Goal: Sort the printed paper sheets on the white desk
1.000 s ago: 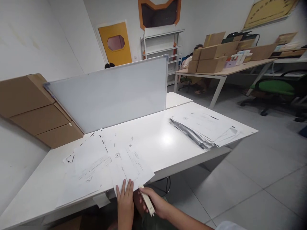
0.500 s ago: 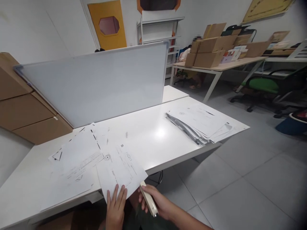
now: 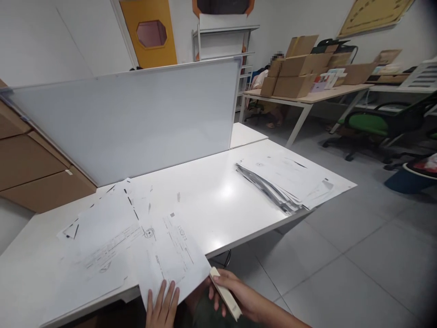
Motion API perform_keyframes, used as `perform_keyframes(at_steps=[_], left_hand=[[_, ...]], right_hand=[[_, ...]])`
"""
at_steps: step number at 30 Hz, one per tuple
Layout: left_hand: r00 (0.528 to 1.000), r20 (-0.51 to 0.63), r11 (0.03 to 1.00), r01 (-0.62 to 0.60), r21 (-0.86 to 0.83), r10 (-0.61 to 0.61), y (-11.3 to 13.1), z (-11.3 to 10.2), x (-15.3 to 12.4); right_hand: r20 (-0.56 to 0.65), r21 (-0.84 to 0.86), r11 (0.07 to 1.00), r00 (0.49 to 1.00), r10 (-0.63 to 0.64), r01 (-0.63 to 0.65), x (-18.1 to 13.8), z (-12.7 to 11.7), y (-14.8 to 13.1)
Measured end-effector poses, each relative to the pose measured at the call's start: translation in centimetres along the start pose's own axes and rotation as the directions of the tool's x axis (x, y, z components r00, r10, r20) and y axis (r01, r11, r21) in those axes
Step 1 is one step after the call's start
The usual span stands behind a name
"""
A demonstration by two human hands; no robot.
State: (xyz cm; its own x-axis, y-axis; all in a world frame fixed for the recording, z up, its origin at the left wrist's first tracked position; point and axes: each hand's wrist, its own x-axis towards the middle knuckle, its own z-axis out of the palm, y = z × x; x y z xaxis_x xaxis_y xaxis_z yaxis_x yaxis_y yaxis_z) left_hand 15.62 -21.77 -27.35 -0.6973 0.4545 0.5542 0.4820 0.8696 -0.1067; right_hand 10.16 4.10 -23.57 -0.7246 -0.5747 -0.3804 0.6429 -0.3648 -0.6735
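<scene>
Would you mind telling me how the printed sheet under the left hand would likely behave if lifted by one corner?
The printed sheet looks like thin single paper, so it would probably flop. It overhangs the white table edge, pinned only by the left hand, so it likely slides easily.

Walls: plain white (image 3: 68,36), with a gold-framed board (image 3: 372,16) high at the far right.
Door: yellow (image 3: 148,32), with an octagonal pane, in the back wall.
Floor: large pale grey tiles (image 3: 358,255).
Surface: white and glossy (image 3: 218,200), a bright ceiling reflection near its middle.
Whiteboard: stands upright (image 3: 129,123) along the surface's far edge.
Cardboard: flat brown sheets (image 3: 30,168) lean on the left wall.
Shelf: white metal rack (image 3: 223,41) beside the door.
Far table: wooden top (image 3: 317,93) stacked with cardboard boxes (image 3: 297,75).
Chair: green seat (image 3: 370,123) at the right.
</scene>
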Motion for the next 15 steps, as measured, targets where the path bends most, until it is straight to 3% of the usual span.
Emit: perform_keyframes(at_steps=[8, 15], left_hand=[[0.999, -0.03, 0.999, 0.01, -0.038, -0.011, 0.7, -0.2, 0.4], [0.997, -0.01, 0.997, -0.07, 0.042, 0.07, 0.7, 0.5, 0.1]], right_hand=[[0.017, 0.015, 0.993, 0.993, 0.117, -0.117, 0.6, -0.6, 0.3], [-0.059, -0.016, 0.996, 0.994, 0.092, -0.093, 1.1, 0.0, 1.0]])
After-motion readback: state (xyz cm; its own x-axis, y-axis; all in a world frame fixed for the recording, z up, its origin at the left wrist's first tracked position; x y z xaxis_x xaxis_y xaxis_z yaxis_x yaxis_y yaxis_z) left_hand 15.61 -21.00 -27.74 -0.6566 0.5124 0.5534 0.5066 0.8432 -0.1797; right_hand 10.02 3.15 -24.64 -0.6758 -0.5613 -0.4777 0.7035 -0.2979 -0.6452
